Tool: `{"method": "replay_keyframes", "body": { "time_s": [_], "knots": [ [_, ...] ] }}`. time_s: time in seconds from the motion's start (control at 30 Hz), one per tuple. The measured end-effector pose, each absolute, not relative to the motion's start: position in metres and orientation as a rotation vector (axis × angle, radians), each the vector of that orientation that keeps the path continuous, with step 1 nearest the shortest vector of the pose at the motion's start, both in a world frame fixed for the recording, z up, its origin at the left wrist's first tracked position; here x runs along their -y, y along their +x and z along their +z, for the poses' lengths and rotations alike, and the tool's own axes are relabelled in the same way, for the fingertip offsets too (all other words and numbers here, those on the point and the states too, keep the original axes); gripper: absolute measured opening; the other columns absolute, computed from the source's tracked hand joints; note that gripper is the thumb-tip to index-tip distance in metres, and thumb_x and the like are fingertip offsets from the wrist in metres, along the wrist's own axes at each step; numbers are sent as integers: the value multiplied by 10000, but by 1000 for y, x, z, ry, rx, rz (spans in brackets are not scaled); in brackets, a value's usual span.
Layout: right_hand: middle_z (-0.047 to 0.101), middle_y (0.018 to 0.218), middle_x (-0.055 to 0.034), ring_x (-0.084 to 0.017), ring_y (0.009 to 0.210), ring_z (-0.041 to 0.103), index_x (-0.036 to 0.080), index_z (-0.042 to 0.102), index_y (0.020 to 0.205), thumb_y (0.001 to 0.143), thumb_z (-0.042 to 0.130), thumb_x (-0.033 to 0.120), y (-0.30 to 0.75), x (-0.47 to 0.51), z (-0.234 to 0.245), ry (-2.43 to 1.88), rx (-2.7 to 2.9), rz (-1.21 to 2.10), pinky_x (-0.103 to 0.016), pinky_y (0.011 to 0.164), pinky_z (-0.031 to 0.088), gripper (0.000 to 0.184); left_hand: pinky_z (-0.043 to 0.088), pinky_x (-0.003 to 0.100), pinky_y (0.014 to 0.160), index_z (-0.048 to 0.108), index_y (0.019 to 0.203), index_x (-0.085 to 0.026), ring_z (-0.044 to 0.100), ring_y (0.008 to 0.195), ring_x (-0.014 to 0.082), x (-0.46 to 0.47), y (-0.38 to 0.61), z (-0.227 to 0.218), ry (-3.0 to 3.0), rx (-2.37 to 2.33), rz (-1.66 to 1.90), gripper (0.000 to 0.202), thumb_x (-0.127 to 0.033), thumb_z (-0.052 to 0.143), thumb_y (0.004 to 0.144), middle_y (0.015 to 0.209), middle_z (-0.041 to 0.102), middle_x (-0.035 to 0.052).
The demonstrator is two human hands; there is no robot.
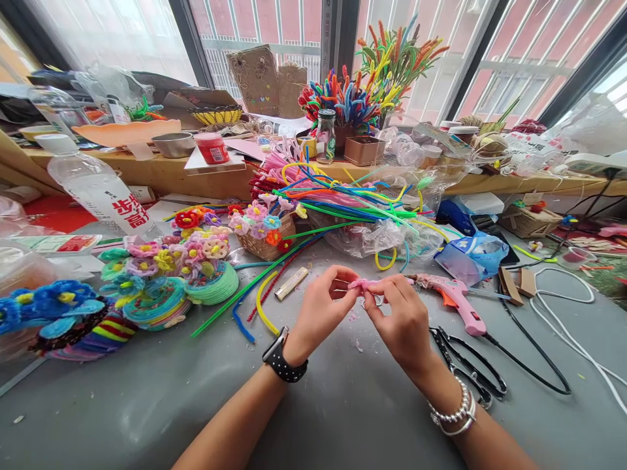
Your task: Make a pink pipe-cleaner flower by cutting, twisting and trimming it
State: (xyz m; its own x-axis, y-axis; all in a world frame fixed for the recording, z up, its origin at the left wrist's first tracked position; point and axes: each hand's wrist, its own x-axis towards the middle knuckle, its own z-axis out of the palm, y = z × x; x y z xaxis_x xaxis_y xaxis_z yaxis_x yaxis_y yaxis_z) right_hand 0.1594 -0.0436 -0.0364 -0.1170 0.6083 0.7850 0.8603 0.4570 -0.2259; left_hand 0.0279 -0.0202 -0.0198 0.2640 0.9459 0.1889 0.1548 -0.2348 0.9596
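Between my two hands, above the grey table (343,418), is a small pink pipe cleaner piece (361,285). My left hand (329,299) pinches its left end between thumb and fingers. My right hand (400,313) pinches the other end, its fingertips nearly meeting the left ones. Part of the piece is hidden by my fingers, so its full shape cannot be made out. Just right of my right hand lies a pink glue gun (458,300), with black-handled pliers (470,369) below it. A lighter (290,283) rests left of my left hand, beside a yellow pipe cleaner (264,307).
Pipe-cleaner flower pots (213,284) stand at the left near a clear water bottle (98,186). Behind my hands lies a heap of coloured pipe cleaners (343,189). A blue plastic packet (473,254) and white cable (563,326) are on the right. A cluttered wooden ledge (157,173) runs along the window.
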Motion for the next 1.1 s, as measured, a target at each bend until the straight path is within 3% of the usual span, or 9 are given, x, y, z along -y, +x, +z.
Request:
{"method": "replay_keyframes", "body": {
  "time_s": [0.07, 0.27, 0.53, 0.87, 0.97, 1.1],
  "knots": [
    [531, 710, -39, -166, 674, 506, 174, 526, 769, 769, 513, 155, 161, 44, -36, -1242, 1799, -278, -292, 620, 440, 24, 499, 228, 613, 512, 835, -146, 602, 744, 139, 21, 29, -20, 1598, -1016, 1026, 123, -227, 517, 744, 819, 609, 53],
    [534, 872, -82, -199, 814, 522, 165, 549, 982, 772, 523, 185, 163, 42, -37, -1257, 1840, -291, -332, 717, 450, 213, 494, 230, 681, 545, 823, -153, 596, 727, 118, 22, 28, -21, 1765, -1059, 1083, 99, -146, 497, 737, 802, 621, 30],
    [558, 757, -55, -189, 743, 532, 177, 566, 818, 778, 506, 130, 163, 43, -37, -1189, 1857, -349, -333, 692, 456, 86, 503, 235, 690, 577, 800, -156, 610, 713, 122, 22, 27, -25, 1879, -1100, 1128, 105, -136, 499, 734, 786, 645, 28],
    [556, 732, -50, -177, 701, 524, 172, 573, 811, 767, 521, 132, 163, 44, -37, -1226, 1790, -372, -309, 655, 455, 79, 511, 232, 707, 626, 877, -151, 625, 760, 131, 23, 29, -22, 1786, -1056, 1167, 166, -155, 519, 751, 857, 670, 52],
    [576, 777, -64, -186, 744, 530, 155, 568, 868, 758, 548, 153, 162, 45, -34, -1219, 1799, -370, -326, 698, 452, 112, 497, 232, 678, 650, 869, -168, 604, 742, 128, 23, 29, -23, 1905, -1102, 1273, 173, -146, 521, 756, 829, 659, 50],
    [580, 735, -58, -173, 707, 526, 150, 565, 814, 761, 546, 118, 161, 46, -33, -1174, 1812, -424, -310, 678, 450, 64, 474, 236, 680, 663, 872, -178, 585, 718, 124, 25, 31, -25, 1982, -1088, 1334, 177, -150, 532, 757, 780, 646, 43]
  ]
}}
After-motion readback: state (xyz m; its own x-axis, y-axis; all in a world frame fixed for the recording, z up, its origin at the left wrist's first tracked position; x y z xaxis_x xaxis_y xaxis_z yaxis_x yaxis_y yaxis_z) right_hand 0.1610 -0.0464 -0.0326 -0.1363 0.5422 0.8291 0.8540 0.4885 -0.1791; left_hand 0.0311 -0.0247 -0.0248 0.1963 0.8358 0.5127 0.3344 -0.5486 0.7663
